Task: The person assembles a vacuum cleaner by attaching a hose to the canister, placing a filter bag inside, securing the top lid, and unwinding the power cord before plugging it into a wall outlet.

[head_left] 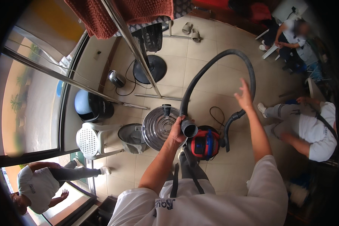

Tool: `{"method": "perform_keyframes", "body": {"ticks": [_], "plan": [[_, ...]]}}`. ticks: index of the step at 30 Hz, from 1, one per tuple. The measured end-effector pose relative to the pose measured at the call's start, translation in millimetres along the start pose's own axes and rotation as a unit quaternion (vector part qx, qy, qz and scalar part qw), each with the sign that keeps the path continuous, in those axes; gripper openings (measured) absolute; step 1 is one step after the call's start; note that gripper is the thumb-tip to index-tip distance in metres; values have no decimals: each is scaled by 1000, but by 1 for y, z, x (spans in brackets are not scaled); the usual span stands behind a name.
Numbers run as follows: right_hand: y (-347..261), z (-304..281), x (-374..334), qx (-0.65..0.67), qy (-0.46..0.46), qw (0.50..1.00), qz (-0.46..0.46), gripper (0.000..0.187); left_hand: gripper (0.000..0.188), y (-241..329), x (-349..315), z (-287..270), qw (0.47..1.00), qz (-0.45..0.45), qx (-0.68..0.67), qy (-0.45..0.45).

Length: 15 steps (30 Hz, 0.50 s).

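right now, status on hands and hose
Left hand gripping black ribbed vacuum hose near its open end. Right hand open, touching hose loop. Red vacuum motor head below.

Hose (pixel 214 60) is plain black, its cuff (pixel 189 129) more dark grey. Vacuum drum (pixel 159 127) is shiny silver steel, motor head (pixel 206 144) bright red with a blue handle bit. Floor tiles (pixel 199 49) are beige. White perforated plastic chair (pixel 89 140), rust-red knitted cloth (pixel 101 15) up top, black fan base (pixel 150 69).
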State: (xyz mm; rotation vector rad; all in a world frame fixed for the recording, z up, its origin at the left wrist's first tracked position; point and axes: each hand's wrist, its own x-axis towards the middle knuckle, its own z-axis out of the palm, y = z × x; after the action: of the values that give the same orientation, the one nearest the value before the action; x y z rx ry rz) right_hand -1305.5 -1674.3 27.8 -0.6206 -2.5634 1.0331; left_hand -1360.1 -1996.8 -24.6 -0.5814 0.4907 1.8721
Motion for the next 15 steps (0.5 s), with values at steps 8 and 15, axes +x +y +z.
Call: {"method": "perform_keyframes", "body": {"ticks": [8, 15], "plan": [[-67, 142, -43, -44, -379, 859, -341, 69, 42, 3, 17, 11, 971, -9, 238, -19], [-39, 189, -31, 113, -368, 875, -292, 49, 87, 31, -36, -68, 953, 68, 219, 195]]}}
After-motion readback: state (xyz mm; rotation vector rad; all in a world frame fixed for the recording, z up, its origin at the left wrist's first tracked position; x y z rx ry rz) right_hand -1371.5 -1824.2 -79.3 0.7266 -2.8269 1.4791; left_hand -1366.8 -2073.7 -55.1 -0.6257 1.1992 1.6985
